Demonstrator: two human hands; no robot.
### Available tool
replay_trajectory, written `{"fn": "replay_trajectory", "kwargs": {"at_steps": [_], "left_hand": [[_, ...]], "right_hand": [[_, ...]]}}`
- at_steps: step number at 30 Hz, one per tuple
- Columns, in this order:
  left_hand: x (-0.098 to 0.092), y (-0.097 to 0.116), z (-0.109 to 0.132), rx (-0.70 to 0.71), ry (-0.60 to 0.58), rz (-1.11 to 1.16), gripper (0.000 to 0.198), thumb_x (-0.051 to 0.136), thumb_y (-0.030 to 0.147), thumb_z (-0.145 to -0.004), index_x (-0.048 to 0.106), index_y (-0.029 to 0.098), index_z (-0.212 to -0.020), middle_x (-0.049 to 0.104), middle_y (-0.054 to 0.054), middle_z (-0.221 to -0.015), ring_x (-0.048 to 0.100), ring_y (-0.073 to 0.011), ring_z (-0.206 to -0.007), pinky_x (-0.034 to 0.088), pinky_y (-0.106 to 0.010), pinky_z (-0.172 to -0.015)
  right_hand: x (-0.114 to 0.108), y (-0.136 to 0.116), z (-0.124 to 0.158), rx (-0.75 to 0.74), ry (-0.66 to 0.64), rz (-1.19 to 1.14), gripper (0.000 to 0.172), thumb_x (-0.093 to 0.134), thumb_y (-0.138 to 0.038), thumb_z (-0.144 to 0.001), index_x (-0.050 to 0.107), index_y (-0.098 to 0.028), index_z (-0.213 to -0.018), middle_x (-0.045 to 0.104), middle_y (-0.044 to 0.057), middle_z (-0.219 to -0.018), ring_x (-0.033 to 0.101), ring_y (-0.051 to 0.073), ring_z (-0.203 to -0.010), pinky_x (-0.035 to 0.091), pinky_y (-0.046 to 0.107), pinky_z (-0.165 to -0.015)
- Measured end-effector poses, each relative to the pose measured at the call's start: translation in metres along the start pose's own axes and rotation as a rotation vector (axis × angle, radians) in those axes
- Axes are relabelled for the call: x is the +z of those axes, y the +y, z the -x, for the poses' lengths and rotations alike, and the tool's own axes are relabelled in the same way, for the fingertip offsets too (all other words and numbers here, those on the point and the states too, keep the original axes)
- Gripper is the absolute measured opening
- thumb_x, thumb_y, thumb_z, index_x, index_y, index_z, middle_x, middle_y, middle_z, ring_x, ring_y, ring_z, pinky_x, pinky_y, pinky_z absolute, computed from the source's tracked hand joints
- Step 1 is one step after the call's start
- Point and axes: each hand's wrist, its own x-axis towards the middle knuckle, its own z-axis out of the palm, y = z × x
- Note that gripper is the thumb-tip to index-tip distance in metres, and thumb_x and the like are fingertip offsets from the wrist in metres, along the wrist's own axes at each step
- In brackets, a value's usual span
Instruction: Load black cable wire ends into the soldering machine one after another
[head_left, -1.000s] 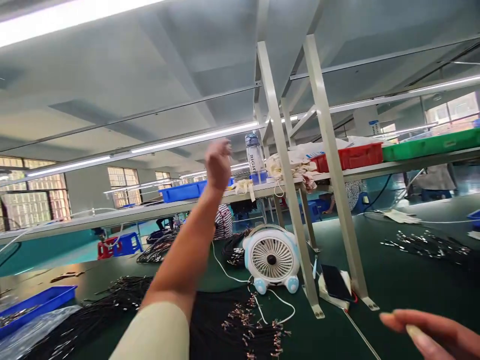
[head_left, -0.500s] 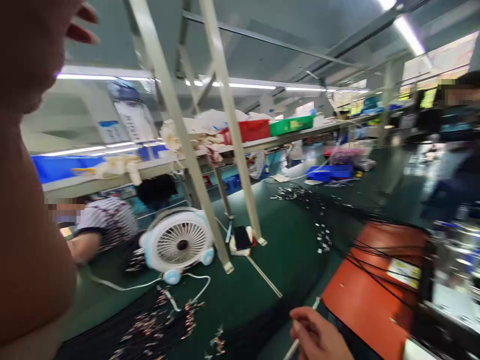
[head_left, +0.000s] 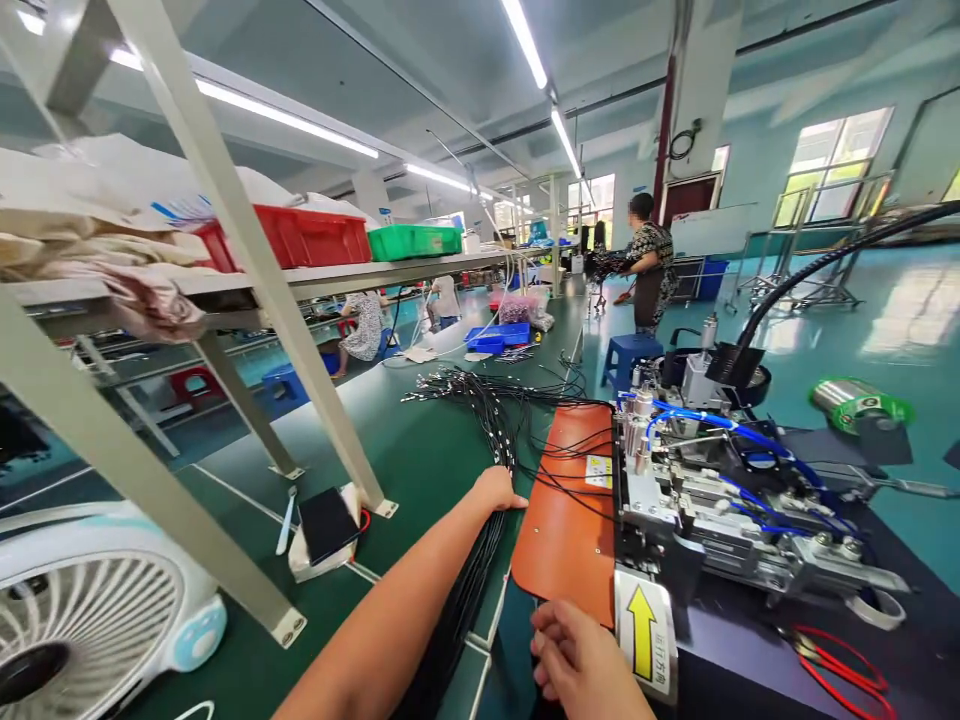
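Note:
My left hand (head_left: 498,490) reaches forward over the green bench and closes on a thick bundle of black cables (head_left: 480,555) that runs from the spread wire ends (head_left: 480,390) back toward me. My right hand (head_left: 577,665) sits low at the near edge of an orange plate (head_left: 570,520), fingers curled in; what they hold is hidden. Thin black wires lie across the orange plate. A metal machine (head_left: 712,480) with blue tubing stands just right of the plate.
A white desk fan (head_left: 90,610) and a phone on a stand (head_left: 326,525) sit at the left, between slanted shelf legs (head_left: 247,250). Red (head_left: 307,235) and green bins (head_left: 412,240) line the shelf above. A person (head_left: 645,265) stands by a blue stool (head_left: 626,355) farther back.
The view has swung right and down from the shelf and fan to the machine. My left arm came down from overhead onto the cable bundle; my right hand moved to the orange plate's near edge.

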Motion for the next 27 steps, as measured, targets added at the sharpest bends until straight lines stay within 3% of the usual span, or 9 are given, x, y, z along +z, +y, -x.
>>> {"fn": "replay_trajectory", "kwargs": {"at_steps": [3,6,8,10,12,14,16,21,27], "left_hand": [[-0.005,-0.021,-0.009,-0.085,-0.027,0.133,0.031,0.061,0.033,-0.095,0.059,0.015,-0.120,0.061,-0.009,-0.117,0.063,-0.0210,-0.099,0.056,-0.038,-0.082],[-0.021,-0.027,-0.013,-0.116,-0.043,0.280,0.032,0.060,0.033,-0.095,0.058,0.014,-0.120,0.061,-0.009,-0.116,0.064,-0.0203,-0.097,0.057,-0.039,-0.081],[-0.037,-0.023,-0.015,-0.094,-0.052,0.385,0.030,0.059,0.033,-0.096,0.059,0.013,-0.118,0.062,-0.009,-0.112,0.064,-0.0186,-0.092,0.057,-0.036,-0.078],[-0.057,-0.011,-0.018,-0.047,-0.055,0.490,0.026,0.058,0.032,-0.096,0.059,0.013,-0.114,0.063,-0.006,-0.103,0.064,-0.0151,-0.082,0.057,-0.030,-0.069],[-0.081,0.010,-0.024,0.020,-0.047,0.586,0.021,0.058,0.031,-0.097,0.060,0.012,-0.105,0.062,-0.002,-0.090,0.060,-0.0098,-0.067,0.053,-0.022,-0.056],[-0.108,0.040,-0.030,0.104,-0.028,0.663,0.016,0.057,0.027,-0.097,0.059,0.011,-0.096,0.057,0.002,-0.076,0.050,-0.0049,-0.053,0.043,-0.015,-0.044],[-0.137,0.075,-0.035,0.197,-0.007,0.711,0.017,0.058,0.021,-0.096,0.056,0.010,-0.084,0.051,0.004,-0.067,0.040,-0.0008,-0.043,0.033,-0.010,-0.037],[-0.195,0.159,-0.057,0.414,0.033,0.736,0.023,0.050,0.015,-0.099,0.054,0.009,-0.076,0.041,0.007,-0.057,0.032,0.0018,-0.038,0.026,-0.007,-0.034],[-0.213,0.202,-0.126,0.564,0.140,0.655,0.014,0.055,0.021,-0.098,0.058,0.010,-0.089,0.053,0.004,-0.070,0.040,-0.0021,-0.046,0.034,-0.012,-0.039]], "right_hand": [[0.018,-0.016,-0.025,-0.039,0.051,-0.117,0.030,0.068,-0.040,-0.076,0.064,-0.018,-0.096,0.069,0.010,-0.093,0.069,0.025,-0.083,0.056,0.036,-0.075],[0.045,-0.034,-0.051,-0.023,0.070,-0.197,0.060,0.073,-0.043,-0.074,0.053,-0.016,-0.124,0.060,0.017,-0.126,0.062,0.028,-0.110,0.049,0.041,-0.097],[0.065,-0.049,-0.063,0.000,0.022,-0.275,0.071,0.074,-0.044,-0.073,0.046,-0.015,-0.131,0.057,0.018,-0.132,0.059,0.029,-0.118,0.047,0.041,-0.100],[0.086,-0.065,-0.071,-0.011,-0.093,-0.366,0.065,0.075,-0.045,-0.073,0.050,-0.016,-0.126,0.068,0.012,-0.112,0.066,0.026,-0.104,0.053,0.037,-0.090],[0.102,-0.083,-0.075,-0.027,-0.227,-0.466,0.054,0.076,-0.040,-0.072,0.055,-0.016,-0.115,0.071,0.006,-0.094,0.069,0.021,-0.087,0.055,0.033,-0.079],[0.109,-0.099,-0.077,-0.031,-0.283,-0.502,0.047,0.072,-0.040,-0.075,0.052,-0.016,-0.111,0.064,-0.003,-0.067,0.065,0.017,-0.059,0.055,0.031,-0.063],[0.105,-0.113,-0.079,-0.085,-0.288,-0.472,0.038,0.064,-0.039,-0.083,0.049,-0.017,-0.111,0.054,-0.008,-0.058,0.058,0.013,-0.046,0.050,0.027,-0.054],[0.066,-0.138,-0.085,-0.280,-0.273,-0.192,0.022,0.055,-0.026,-0.092,0.050,-0.023,-0.113,0.057,-0.006,-0.079,0.061,0.008,-0.053,0.045,0.019,-0.054],[0.040,-0.155,-0.118,-0.237,-0.262,-0.097,0.020,0.046,-0.035,-0.098,0.047,-0.024,-0.115,0.055,-0.007,-0.069,0.057,0.009,-0.053,0.040,0.017,-0.043]]}}
